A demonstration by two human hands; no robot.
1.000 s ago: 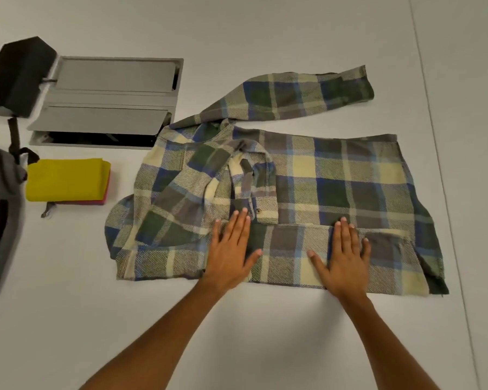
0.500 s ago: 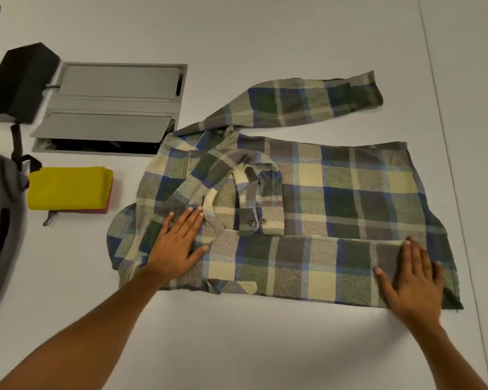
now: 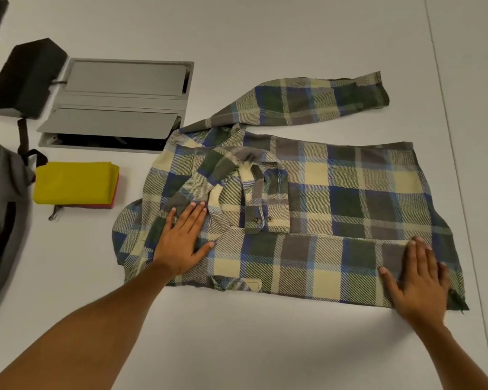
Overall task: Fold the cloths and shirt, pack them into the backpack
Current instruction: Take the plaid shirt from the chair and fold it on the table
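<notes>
A plaid shirt (image 3: 335, 198) in green, blue and cream lies flat on the white table, its near edge folded over into a long strip. One sleeve lies folded across the chest, the other stretches out at the back. My left hand (image 3: 182, 239) presses flat on the shirt's left part by the collar. My right hand (image 3: 417, 280) presses flat on the folded strip's right end. Folded cloths (image 3: 74, 184), yellow on top of pink or red, sit stacked to the left. The grey backpack (image 3: 0, 215) lies at the left edge, partly out of view.
A grey recessed hatch with an open flap (image 3: 119, 105) is set into the table behind the cloths. A black box (image 3: 26, 77) sits at its left. A table seam (image 3: 457, 164) runs down the right side. The near table surface (image 3: 265, 342) is bare white.
Both hands slid apart along the folded strip, the left to the collar side, the right to the hem end, smoothing the fold. Since half a second ago they have barely moved.
</notes>
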